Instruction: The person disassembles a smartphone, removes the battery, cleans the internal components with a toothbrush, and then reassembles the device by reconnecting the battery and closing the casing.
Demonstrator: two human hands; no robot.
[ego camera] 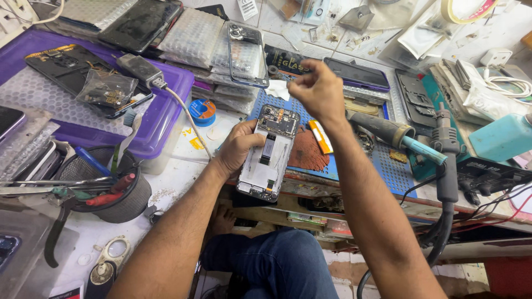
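head view: a person at a cluttered repair counter [183, 171] works on an opened phone [270, 152].

the left hand [237, 147] grips the phone by its left edge, holding it back-open and tilted over the near edge of a blue perforated mat [390, 166]. the right hand [316, 88] hovers above the phone's top end, fingers pinched shut; whether it holds anything is too small to tell. a soldering iron [388, 132] lies just right of the forearm, and a purple tray [160, 116] sits to the left.

Single head-worn view, looking steeply down from close above at the cluttered workbench [221, 138], the wearer's knee showing below its edge
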